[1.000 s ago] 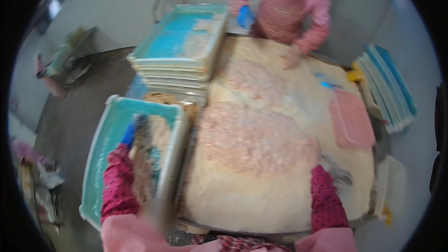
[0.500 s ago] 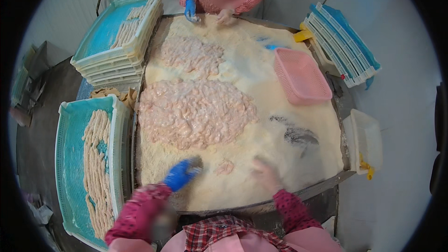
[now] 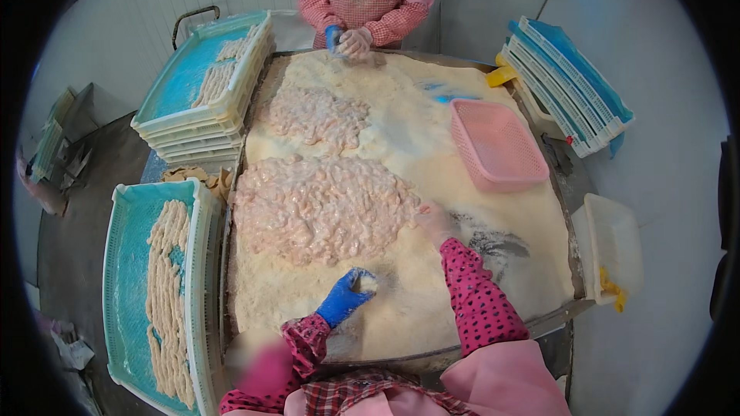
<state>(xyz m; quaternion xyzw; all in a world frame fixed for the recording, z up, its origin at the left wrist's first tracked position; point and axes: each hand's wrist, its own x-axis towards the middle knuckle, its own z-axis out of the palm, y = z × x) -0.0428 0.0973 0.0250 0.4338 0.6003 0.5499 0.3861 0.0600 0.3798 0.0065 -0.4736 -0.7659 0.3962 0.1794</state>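
Observation:
My left hand [image 3: 347, 297], in a blue glove, curls over the powder near the table's front. A pale, powder-coated lump [image 3: 364, 285], apparently a piece of raw meat, sits within its bent fingers. My right hand [image 3: 435, 223], in a thin clear glove, reaches to the right edge of a large heap of raw meat pieces [image 3: 324, 204]. Its fingertips touch the heap, and their grip is hard to make out. Cream-coloured powder [image 3: 408, 308] covers the table around both hands.
Left of the table, a blue-lined tray [image 3: 127, 285] holds coated strips [image 3: 166, 293]; stacked trays [image 3: 193, 127] stand behind it. A pink basket [image 3: 501, 142] rests on the powder. A co-worker [image 3: 366, 0] stands opposite beyond a smaller meat heap [image 3: 316, 115]. White bin [image 3: 609, 239] at right.
My right hand has moved forward to the heap's edge. My left hand has shifted right, where a small meat piece lay, and its fingers now curl round a lump. The co-worker's hands have come together.

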